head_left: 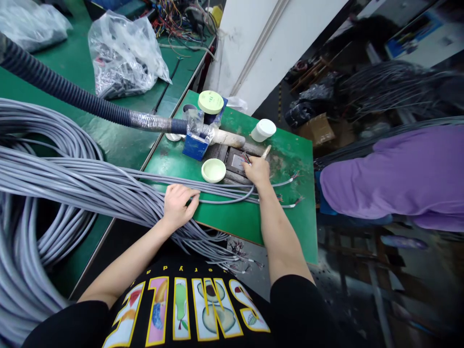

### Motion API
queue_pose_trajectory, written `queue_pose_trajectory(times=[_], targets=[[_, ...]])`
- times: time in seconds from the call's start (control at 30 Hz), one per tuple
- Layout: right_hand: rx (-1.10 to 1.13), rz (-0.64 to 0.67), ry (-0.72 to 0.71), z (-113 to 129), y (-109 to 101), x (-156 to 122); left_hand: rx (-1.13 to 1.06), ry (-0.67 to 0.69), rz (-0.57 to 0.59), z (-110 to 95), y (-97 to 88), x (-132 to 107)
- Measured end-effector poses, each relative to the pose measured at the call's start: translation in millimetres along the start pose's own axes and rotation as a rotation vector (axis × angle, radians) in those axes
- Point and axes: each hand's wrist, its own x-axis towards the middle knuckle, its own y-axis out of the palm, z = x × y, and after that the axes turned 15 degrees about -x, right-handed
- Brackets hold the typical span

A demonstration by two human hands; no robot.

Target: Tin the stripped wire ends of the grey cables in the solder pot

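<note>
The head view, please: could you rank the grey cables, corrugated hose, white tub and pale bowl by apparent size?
1. Grey cables
2. Corrugated hose
3. White tub and pale bowl: too alike to rank.

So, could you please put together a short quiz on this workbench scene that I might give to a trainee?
1. Which of the wearer's hands is nearer the white tub?

2. True or false: the left hand is gripping the blue box.

3. Multiple choice: what colour is the top worn by the other person at the right edge of the view?
a) purple
b) orange
c) green

Key:
1. The right hand.
2. False; it rests on the grey cables.
3. a
</note>
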Motion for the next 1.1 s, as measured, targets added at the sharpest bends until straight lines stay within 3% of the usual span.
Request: queue_pose_trajectory(times=[0.1, 0.3, 0.63, 0.73, 0.8, 0.97, 1.03, 1.1], targets=[[0.125, -0.051, 0.006, -5, -5, -2, 0.001, -0.002, 0.000, 0, 0.2, 0], [0.657, -0.186, -0.043, -20, -26, -28, 0.001, -0.012, 0.003, 1, 0.4, 0], [1.315, -0.098, 0.080, -35, -73, -95, -0.002, -0.042, 0.049, 2, -2.3, 2], [1.476, -0.049, 0.059, -40, -88, -123, -0.149, -0.121, 0.097, -7, -0.7, 8], [1.555, 0.018, 0.017, -37, -95, -142, -0.319, -0.161, 0.215, -22, 4.2, 12], [1.630, 0.177, -0.083, -15, -100, -171, -0.678, -0.123, 0.748, -74, 31.0, 10], [1.622, 0.188, -0.105, -8, -96, -174, -0.808, -0.127, 0.853, -89, 41.2, 4], [1.585, 0.177, -0.106, -6, -90, -175, -0.905, -0.190, 0.876, -97, 47.2, -4]])
